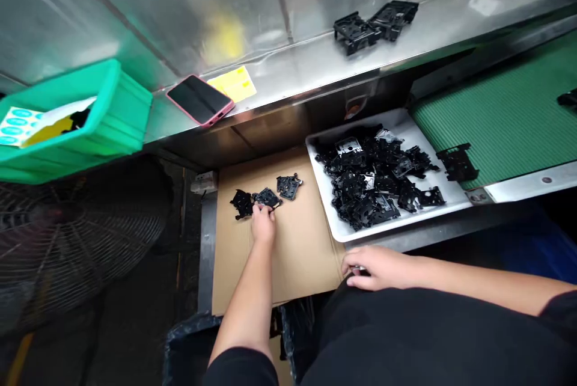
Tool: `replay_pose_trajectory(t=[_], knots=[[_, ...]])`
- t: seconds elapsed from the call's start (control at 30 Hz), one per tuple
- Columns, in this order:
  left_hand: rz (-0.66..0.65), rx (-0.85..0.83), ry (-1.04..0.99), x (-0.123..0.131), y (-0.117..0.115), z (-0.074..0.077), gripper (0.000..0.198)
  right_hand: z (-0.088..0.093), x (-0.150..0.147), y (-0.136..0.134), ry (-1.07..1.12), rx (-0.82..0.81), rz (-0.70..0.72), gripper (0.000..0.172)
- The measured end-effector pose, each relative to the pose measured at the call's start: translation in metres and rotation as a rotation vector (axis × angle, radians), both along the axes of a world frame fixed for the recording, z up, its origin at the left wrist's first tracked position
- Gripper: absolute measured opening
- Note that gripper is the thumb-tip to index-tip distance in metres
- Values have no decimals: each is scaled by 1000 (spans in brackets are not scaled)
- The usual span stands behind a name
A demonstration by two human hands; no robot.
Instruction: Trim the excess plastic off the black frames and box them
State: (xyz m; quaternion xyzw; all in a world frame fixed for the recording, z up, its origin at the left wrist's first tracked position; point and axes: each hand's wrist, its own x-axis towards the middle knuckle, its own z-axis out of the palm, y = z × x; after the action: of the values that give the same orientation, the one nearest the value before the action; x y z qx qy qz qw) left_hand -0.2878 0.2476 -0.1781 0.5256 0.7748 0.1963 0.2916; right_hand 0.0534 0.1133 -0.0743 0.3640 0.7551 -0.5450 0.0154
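Observation:
My left hand [263,225] is closed, its fingertips gripping the near edge of a black plastic part [267,196] that lies on the cardboard sheet [297,248]. On either side of it lie two more such parts, a dark one [242,203] to the left and another [288,186] to the right. My right hand [372,267] rests by the cardboard's right edge, close to my body. Its fingers are curled, and a small shiny bit shows between them that I cannot identify. Beyond it stands a white tray [340,231] heaped with black plastic parts [374,175].
A green conveyor belt [505,115] runs at the right, with a black part [458,162] at its end. On the metal ledge [288,88] are a phone [201,99], a yellow card [234,83], black parts [358,31] and a green bin [128,109]. A large fan [67,229] stands left.

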Motion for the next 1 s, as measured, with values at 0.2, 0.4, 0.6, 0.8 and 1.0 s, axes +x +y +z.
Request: replay_pose_trajectory(t=[0.2,0.4,0.6,0.8,1.0], knots=[[142,127,-301,19,-3,27,42,-2,21,12,128,72,-84,27],[258,156,-809,45,-69,81,37,10,31,44,307,136,-295,25],[249,-51,-1208,104,-151,132,30,31,28,72,471,59,-396,47],[234,-245,-1318,144,-174,146,27,50,27,69,619,-178,-101,46],[245,-70,-1368,150,-171,164,71,52,33,52,751,-225,-249,51]])
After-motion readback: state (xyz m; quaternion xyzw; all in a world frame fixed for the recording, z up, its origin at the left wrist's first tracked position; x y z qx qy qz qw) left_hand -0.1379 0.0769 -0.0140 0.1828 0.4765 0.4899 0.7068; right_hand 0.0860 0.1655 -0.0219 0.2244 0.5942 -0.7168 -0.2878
